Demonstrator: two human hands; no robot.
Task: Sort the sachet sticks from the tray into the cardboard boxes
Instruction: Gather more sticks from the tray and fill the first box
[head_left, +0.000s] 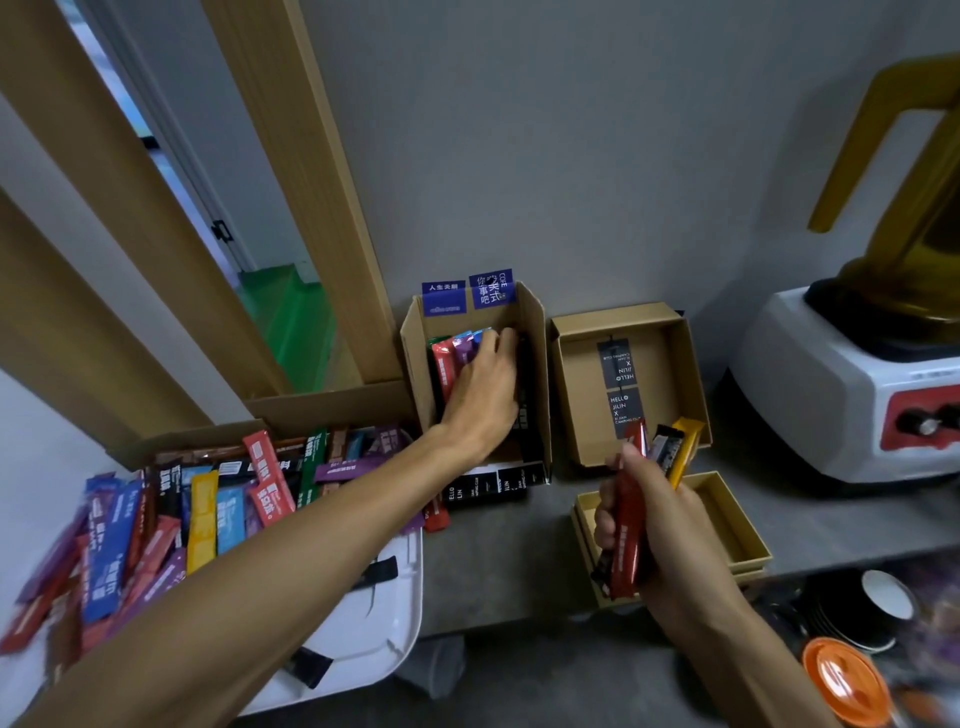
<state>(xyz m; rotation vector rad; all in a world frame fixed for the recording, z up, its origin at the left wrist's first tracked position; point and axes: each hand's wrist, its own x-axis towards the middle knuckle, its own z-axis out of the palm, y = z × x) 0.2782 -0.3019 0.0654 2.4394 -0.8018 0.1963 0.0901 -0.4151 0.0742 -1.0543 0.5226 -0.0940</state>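
Note:
A white tray (384, 618) at the lower left holds a heap of coloured sachet sticks (208, 509). My left hand (485, 389) reaches into the tall cardboard box (415, 364) at the back, its fingers on the upright sachets (452, 358) there; I cannot tell whether it grips one. My right hand (649, 525) holds a bunch of sachets (631, 499), red, black and yellow, above the counter between the flat box (576, 364) with two black sachets and a small shallow box (732, 514).
A white and red blender (852, 395) with a yellow jug stands at the right. Dark cups (857, 608) and an orange lid (841, 680) sit below the counter edge. Wooden slats (291, 171) rise at the left. A black sleeve (493, 488) lies before the tall box.

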